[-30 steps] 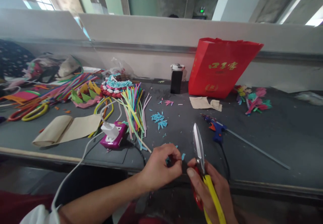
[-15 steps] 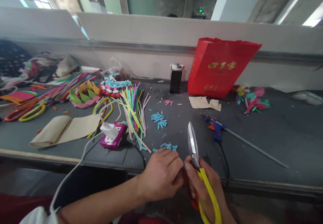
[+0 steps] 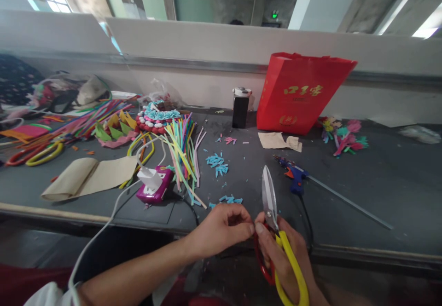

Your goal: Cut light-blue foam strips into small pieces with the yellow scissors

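Note:
My right hand [image 3: 288,251] is wrapped round a pair of scissors [image 3: 270,200] with one yellow and one red handle. The blades are closed and point up, away from me. My left hand [image 3: 228,230] is pinched, its fingertips meeting those of my right hand beside the red handle. Whatever lies between the fingertips is too small or hidden to make out. Just beyond my left hand are cut blue pieces [image 3: 230,199], and a second pile of blue pieces [image 3: 217,164] lies farther back. A few pink pieces [image 3: 230,140] sit behind that.
On the right lies a blue glue gun [image 3: 297,181] with a long glue stick. Behind it stand a red bag [image 3: 304,94] and a bottle [image 3: 241,108]. Left are colourful strips [image 3: 181,149], a purple power socket [image 3: 155,195] with a white cable, and a paper roll [image 3: 83,179].
My left hand has turned and its curled fingers have opened into a pinch at my right fingertips. The scissors have shifted slightly right and tilted a little.

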Demonstrator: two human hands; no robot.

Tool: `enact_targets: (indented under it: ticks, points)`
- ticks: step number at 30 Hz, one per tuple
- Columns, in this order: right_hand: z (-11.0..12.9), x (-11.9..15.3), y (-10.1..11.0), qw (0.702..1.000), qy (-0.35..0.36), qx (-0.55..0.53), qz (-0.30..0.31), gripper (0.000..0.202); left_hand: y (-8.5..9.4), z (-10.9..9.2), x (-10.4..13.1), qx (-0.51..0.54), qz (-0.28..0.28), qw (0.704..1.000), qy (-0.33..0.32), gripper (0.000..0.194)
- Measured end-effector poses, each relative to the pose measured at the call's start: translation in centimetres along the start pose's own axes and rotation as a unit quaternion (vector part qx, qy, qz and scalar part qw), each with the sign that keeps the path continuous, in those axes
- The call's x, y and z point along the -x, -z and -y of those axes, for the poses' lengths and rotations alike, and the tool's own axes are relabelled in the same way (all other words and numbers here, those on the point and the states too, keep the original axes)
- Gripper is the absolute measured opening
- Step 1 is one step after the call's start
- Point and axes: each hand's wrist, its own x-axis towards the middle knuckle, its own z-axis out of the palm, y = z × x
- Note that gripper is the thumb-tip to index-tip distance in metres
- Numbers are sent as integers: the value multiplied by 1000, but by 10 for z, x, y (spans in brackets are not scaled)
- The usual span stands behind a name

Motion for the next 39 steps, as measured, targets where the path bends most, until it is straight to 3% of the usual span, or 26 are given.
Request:
enact_targets:
  ticks: [7,16,22,29,39]
  points:
    - [-8,-2,8,997,47,13,59,28,1,-2,0,57,17,998,22,23]
    - [-2,4,-1,998,1,-61,34,32,2,-4,1,86,38,995,37,26]
    - [-3,3,0,999,40,-8,25,32,0,-6,1,107,38,992,58,25]
    - [-6,-4,3,993,72,90,-2,34,2,-5,-2,164,-19,985,57,19]
    - [-13,-1,-6,994,17,107,14,44,11,-1,-6,219,-77,973,5,11]
